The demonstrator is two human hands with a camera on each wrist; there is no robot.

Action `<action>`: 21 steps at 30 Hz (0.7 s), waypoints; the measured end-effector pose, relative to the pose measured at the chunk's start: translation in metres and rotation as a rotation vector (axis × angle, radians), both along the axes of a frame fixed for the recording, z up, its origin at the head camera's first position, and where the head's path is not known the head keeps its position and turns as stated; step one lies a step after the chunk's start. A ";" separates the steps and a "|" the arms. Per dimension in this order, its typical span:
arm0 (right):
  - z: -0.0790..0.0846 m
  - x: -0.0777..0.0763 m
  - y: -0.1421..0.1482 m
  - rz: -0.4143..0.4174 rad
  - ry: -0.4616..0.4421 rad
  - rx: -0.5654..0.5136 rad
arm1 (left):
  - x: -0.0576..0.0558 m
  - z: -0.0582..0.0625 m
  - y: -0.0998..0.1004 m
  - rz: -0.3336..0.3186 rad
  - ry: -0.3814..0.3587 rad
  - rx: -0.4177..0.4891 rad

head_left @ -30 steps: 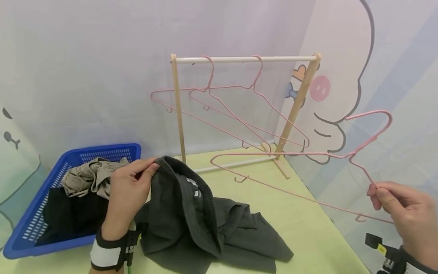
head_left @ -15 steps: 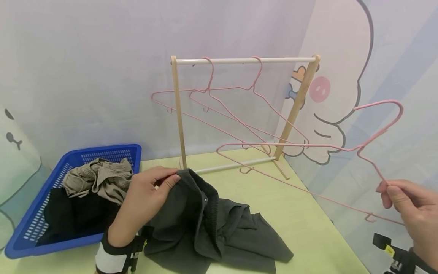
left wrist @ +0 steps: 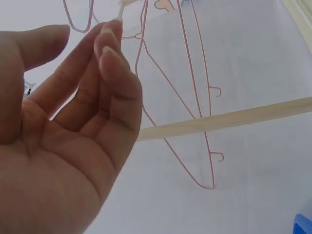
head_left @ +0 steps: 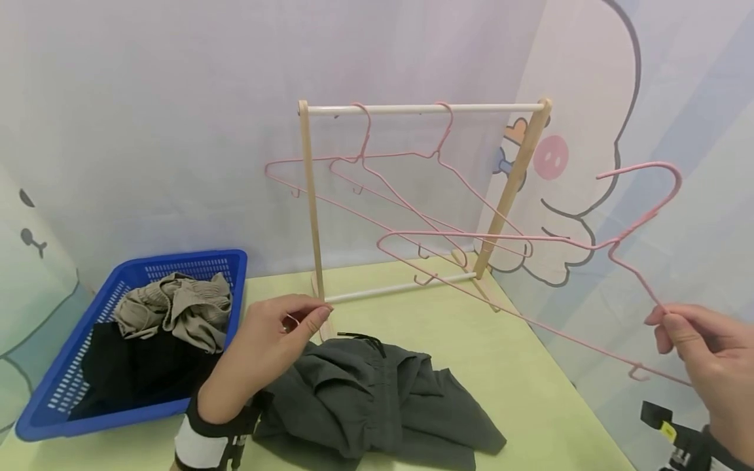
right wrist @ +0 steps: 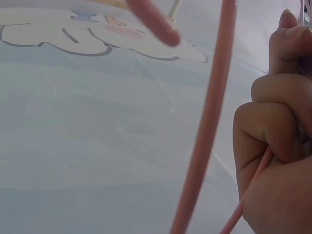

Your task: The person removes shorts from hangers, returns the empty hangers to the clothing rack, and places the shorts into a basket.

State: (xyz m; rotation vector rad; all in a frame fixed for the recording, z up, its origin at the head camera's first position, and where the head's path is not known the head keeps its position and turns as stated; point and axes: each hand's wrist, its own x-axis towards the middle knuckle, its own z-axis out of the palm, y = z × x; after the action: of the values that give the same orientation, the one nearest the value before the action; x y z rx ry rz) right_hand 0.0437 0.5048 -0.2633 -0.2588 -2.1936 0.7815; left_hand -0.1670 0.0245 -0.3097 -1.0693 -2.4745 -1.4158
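In the head view my right hand [head_left: 701,350] pinches one sloping arm of a pink clothes hanger [head_left: 518,237], whose hook points up and left. The right wrist view shows the fingers of this hand curled around the thin wire. My left hand [head_left: 277,343] is held just above dark grey shorts [head_left: 377,399] lying crumpled on the table. Elastic gathers and a black drawstring show on the shorts. Seen from the left wrist, the thumb [left wrist: 46,46] stands apart from the bent fingers, with nothing between them.
A small rack with a white rail [head_left: 406,110] and wooden posts stands at the back, two pink hangers [head_left: 406,208] hanging from it. At left, a blue basket [head_left: 50,409] contains beige [head_left: 197,314] and black [head_left: 141,369] clothes. The table [head_left: 518,366] is pale green.
My left hand has let go of the shorts' waistband after moving right, and the shorts have dropped flatter onto the table. My right hand has moved slightly right and up with the hanger.
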 end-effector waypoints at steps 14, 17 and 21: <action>0.006 0.024 0.004 -0.087 0.009 0.101 | -0.059 0.024 0.013 0.175 -0.014 0.093; 0.010 0.031 0.006 -0.107 0.043 0.149 | -0.078 0.029 0.022 0.189 -0.040 0.140; 0.016 0.044 0.009 -0.079 0.091 0.257 | -0.105 0.029 0.033 0.225 -0.070 0.165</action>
State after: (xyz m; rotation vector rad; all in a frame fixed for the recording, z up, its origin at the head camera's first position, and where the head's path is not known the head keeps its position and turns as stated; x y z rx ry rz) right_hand 0.0874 0.5141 -0.2478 -0.1758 -2.1557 0.4527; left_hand -0.2719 0.0576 -0.2810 -0.6976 -2.3824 -1.5755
